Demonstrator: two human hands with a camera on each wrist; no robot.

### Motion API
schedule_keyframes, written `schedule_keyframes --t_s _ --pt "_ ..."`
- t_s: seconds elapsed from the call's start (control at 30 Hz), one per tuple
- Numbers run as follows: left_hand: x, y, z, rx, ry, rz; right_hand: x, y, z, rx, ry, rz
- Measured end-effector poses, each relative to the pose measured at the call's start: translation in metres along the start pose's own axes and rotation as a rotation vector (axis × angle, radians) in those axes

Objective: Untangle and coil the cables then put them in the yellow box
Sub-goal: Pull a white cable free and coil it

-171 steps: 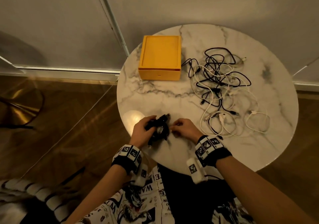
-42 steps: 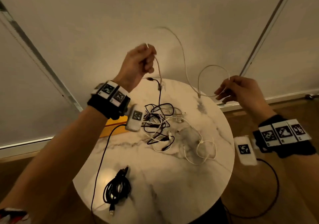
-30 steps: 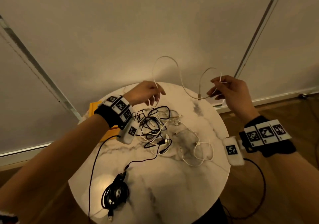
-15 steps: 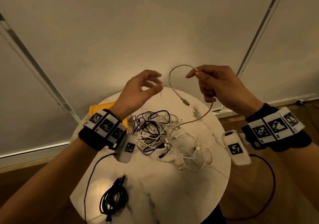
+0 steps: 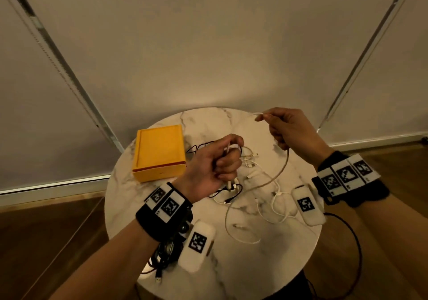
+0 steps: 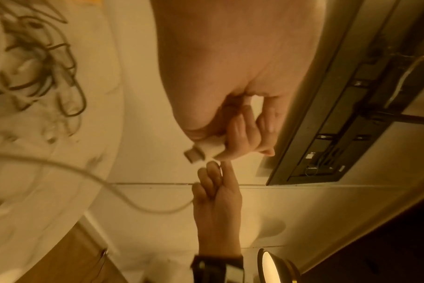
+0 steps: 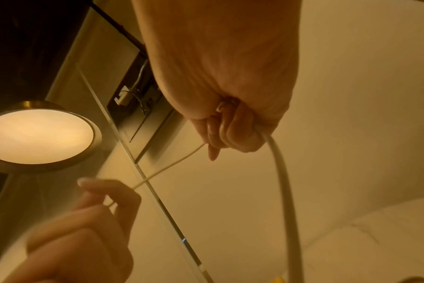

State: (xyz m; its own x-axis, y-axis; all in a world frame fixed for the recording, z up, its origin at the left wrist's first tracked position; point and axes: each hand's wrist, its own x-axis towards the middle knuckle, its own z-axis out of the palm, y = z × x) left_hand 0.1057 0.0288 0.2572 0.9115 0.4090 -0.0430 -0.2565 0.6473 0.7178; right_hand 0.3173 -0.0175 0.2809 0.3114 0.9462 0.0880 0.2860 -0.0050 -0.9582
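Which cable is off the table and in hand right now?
The white cable strung between the left hand and right hand. The tangled pile lies on the table, as does the coiled black cable.

**What everything's made of**

You've got a glossy white marble table with grey veins, sitting on warm polished wood floor. Your yellow box looks like matt card. The white cable has smooth rubbery plastic skin; its plug has a metal tip.

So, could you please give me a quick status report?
Left hand grips white cable plug end; right hand pinches it further along. Yellow box shut. Tangle remains on table.
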Motion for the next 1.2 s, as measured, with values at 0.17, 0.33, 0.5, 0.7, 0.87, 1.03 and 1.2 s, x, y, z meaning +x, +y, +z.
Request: schedule_keyframes --t_s 0.17,0.33,0.5,0.7,0.87,1.03,1.2 --pt "-0.015 -0.032 -0.001 -0.05 0.025 -0.008 0.002 0.029 0.036 -0.176 0.125 -0.096" --pt "-0.02 0.008 -0.024 0.095 0.165 0.272 -0.063 0.055 0.11 -0.328 -0.208 -0.249" --pt "-0.041 -0.017 -0.05 0.518 0.407 0.21 -0.098 0.064 0.146 -0.39 -0.385 -0.222" --pt "-0.072 -0.034 -0.074 0.977 0.477 0.172 -0.123 0.088 0.145 -0.32 -0.516 -0.111" --pt "-0.091 -0.042 -0.082 1.341 0.243 -0.121 -0.115 0.082 0.123 -0.512 -0.514 -0.404" --pt "-0.102 -0.043 -0.062 1.447 -0.121 -0.412 -0.111 0.084 0.1 -0.752 -0.585 -0.718" --pt "-0.115 -0.04 -0.057 1.047 -0.174 -0.549 -0.106 0.085 0.088 -0.787 -0.571 -0.857"
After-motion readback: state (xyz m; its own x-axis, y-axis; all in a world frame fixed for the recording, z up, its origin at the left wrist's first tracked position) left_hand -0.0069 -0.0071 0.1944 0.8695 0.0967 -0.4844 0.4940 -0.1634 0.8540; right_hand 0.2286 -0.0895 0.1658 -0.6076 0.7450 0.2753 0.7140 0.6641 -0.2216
